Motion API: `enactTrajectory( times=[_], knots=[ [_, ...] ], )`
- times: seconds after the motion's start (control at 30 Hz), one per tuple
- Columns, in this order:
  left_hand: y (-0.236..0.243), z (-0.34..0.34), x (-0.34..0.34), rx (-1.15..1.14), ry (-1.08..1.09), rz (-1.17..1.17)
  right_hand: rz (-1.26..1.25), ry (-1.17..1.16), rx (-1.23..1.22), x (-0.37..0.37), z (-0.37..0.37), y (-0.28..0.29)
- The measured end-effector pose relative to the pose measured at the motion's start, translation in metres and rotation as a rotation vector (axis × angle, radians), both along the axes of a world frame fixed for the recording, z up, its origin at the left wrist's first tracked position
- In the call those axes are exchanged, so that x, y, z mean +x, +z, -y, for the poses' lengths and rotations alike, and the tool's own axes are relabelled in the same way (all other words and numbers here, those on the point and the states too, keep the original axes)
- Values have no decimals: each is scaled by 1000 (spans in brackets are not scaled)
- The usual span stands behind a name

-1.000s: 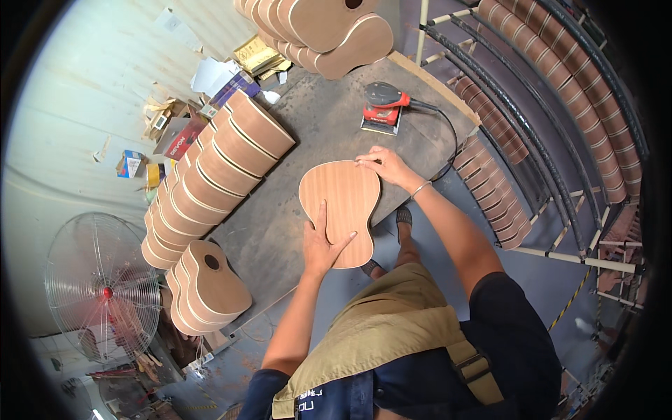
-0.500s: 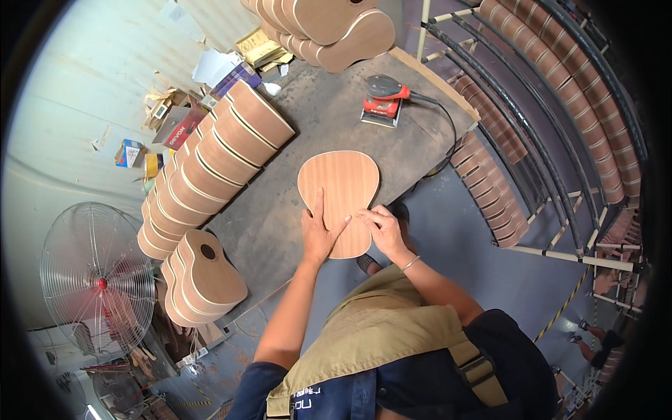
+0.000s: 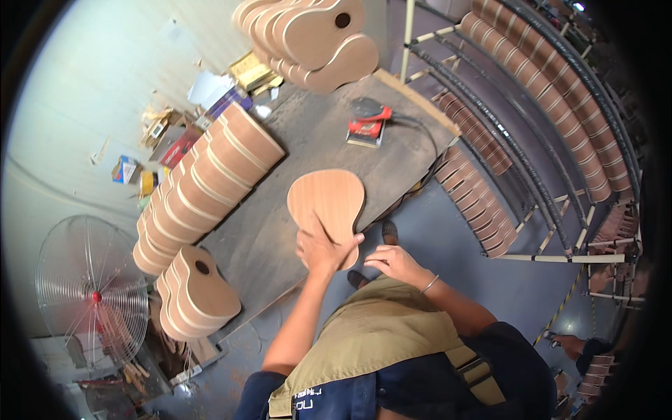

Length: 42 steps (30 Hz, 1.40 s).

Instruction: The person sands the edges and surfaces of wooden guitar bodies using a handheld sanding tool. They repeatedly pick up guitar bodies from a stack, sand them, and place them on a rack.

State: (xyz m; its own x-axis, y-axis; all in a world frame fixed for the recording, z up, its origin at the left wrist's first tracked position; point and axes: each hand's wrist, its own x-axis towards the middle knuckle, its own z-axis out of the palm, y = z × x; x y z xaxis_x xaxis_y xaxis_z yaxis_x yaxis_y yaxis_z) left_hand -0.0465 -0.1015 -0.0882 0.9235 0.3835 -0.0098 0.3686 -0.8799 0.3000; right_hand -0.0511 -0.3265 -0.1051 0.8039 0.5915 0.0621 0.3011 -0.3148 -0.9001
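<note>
A small guitar body (image 3: 325,196) of pale wood lies on the dark workbench (image 3: 266,231), its flat, hole-less face up and its lower end at the bench's near edge. My left hand (image 3: 322,248) spans its narrow waist, the thumb at the right edge and one finger stretched along the face. To the right of the body, apart from it, my right hand (image 3: 397,264) hangs past the bench edge. Its fingers are curled and pressed together; whether anything small is in them cannot be made out. A bracelet circles the right wrist.
A red and black electric sander (image 3: 367,122) rests farther back, its cable trailing right. Stacked guitar bodies (image 3: 210,185) line the left side; others stand at the near left (image 3: 199,294) and far end (image 3: 315,49). A rack (image 3: 518,133) stands right, a caged fan (image 3: 94,297) left.
My right hand has come off the guitar body and moved right and toward me. The left hand now lies across the waist. The whole view has shifted slightly.
</note>
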Motion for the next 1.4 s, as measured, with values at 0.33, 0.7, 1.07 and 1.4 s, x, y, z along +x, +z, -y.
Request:
enactTrajectory(
  times=[0.33, 0.7, 1.07, 1.4],
  knots=[
    [7, -24, 18, -754, 73, -46, -444, -561, 331, 37, 39, -25],
    [8, -33, 33, -1994, 208, -58, -617, 23, 480, 99, -12, 50],
    [55, 37, 8, -821, 426, 168, -707, 488, 182, 177, -21, 60],
    [195, 63, 180, -667, -142, 524, -322, -5, 519, 265, 62, 108]
  ],
)
